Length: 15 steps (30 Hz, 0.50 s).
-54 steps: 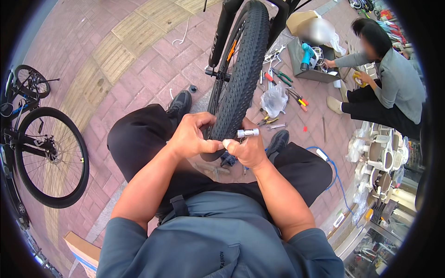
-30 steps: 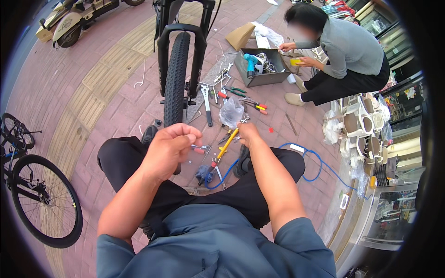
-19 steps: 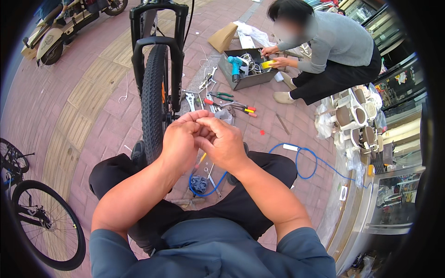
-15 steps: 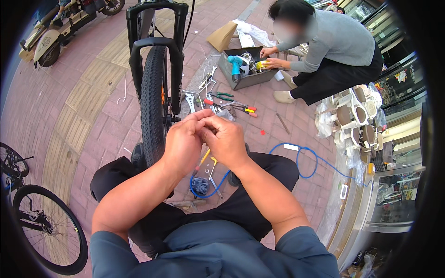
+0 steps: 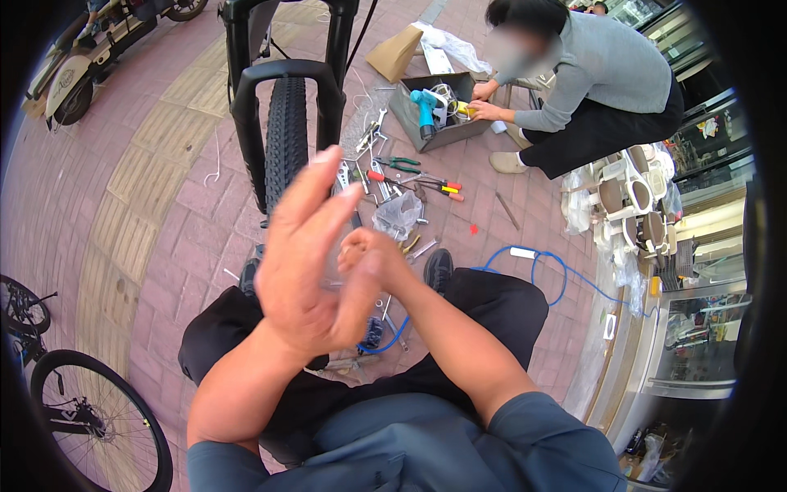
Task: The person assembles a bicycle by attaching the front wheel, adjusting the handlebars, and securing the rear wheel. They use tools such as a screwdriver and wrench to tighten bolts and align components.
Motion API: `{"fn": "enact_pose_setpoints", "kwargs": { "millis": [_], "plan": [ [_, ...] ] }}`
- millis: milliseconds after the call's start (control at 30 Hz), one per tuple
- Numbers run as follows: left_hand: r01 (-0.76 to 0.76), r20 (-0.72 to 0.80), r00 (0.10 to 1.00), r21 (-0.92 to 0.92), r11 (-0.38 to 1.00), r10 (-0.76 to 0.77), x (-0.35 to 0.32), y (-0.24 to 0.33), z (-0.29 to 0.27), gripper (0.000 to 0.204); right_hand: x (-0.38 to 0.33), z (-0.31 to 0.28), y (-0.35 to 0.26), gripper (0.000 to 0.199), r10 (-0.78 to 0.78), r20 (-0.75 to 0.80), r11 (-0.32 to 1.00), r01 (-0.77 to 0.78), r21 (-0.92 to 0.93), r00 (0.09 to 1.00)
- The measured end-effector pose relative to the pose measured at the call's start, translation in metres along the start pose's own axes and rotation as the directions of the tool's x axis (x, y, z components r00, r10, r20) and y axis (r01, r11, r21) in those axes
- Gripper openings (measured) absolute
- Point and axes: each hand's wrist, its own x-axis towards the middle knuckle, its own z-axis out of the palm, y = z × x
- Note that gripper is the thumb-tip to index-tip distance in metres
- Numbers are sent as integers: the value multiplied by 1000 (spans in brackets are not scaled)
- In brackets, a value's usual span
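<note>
My left hand is raised in front of me with its fingers stretched out, holding nothing that I can see. Just behind it and to the right, my right hand has its fingers curled in; anything inside them is hidden. Beyond my hands stands a bicycle's front wheel with a knobbly tyre, held in a black suspension fork. To the wheel's right lie green-handled pliers, wrenches, a red-handled tool and a clear plastic bag.
A crouching person reaches into a grey toolbox holding a teal power drill. A blue cable loops on the paving at right, near stacked child seats. Another bicycle wheel stands at lower left.
My hands were together with fingertips touching. The left has opened and risen toward me, while the right has dropped slightly with its fingers curled. The view has shifted a little.
</note>
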Motion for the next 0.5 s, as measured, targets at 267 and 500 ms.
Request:
{"fn": "enact_pose_setpoints", "kwargs": {
  "millis": [267, 500],
  "plan": [
    [629, -109, 776, 60, 775, -621, 12, -50, -25, 75, 11, 95, 101, 13, -103, 395, 986, 146, -81, 913],
    [722, 92, 664, -337, 604, -742, 13, -48, -26, 75, 0, 105, 103, 14, -213, 437, 875, 370, -313, 874]
  ]
}}
